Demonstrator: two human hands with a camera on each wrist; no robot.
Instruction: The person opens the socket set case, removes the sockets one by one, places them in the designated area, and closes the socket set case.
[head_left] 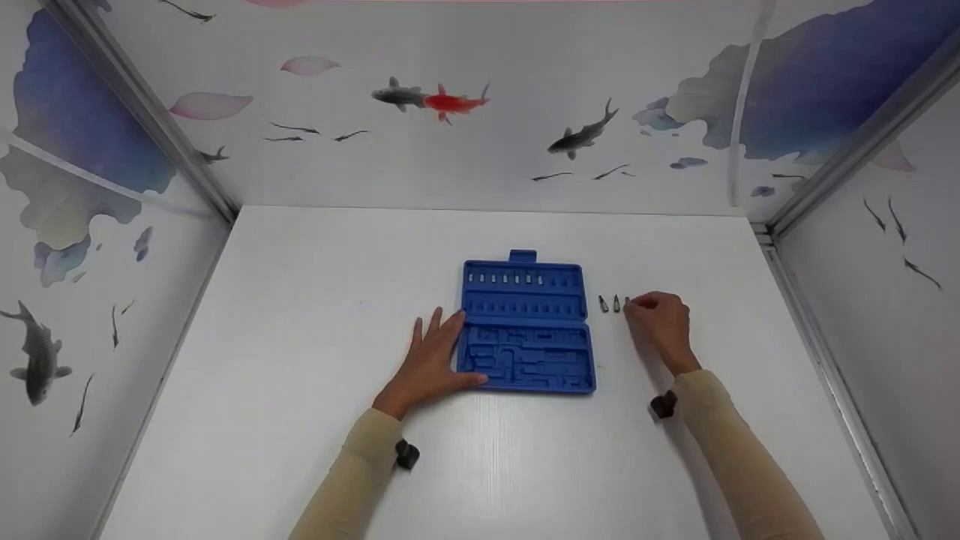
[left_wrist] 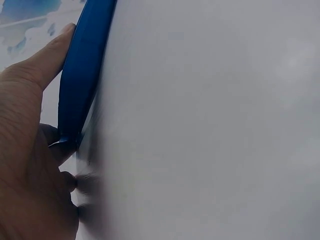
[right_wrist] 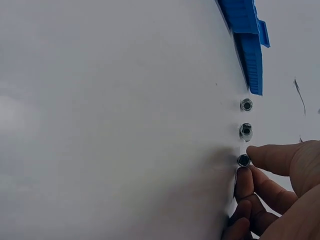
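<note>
A blue plastic tool case (head_left: 527,321) lies unfolded on the table. My left hand (head_left: 429,365) rests at its left side, fingers spread and fairly straight, with the thumb on the case's near left corner. The left wrist view shows the case edge (left_wrist: 82,75) running between thumb and fingers. Right of the case, my right hand (head_left: 661,324) pinches a small metal socket (right_wrist: 243,160) between thumb and fingertips, down at the table surface. Two more small sockets stand beside it in a row, a middle one (right_wrist: 246,131) and one nearest the case (right_wrist: 246,105).
Several small silver pieces (head_left: 505,278) sit in the left part of the case's far row of slots. Moulded recesses fill the near half of the case. The white table (head_left: 315,300) is bounded by printed panels (head_left: 480,150) at the back and both sides.
</note>
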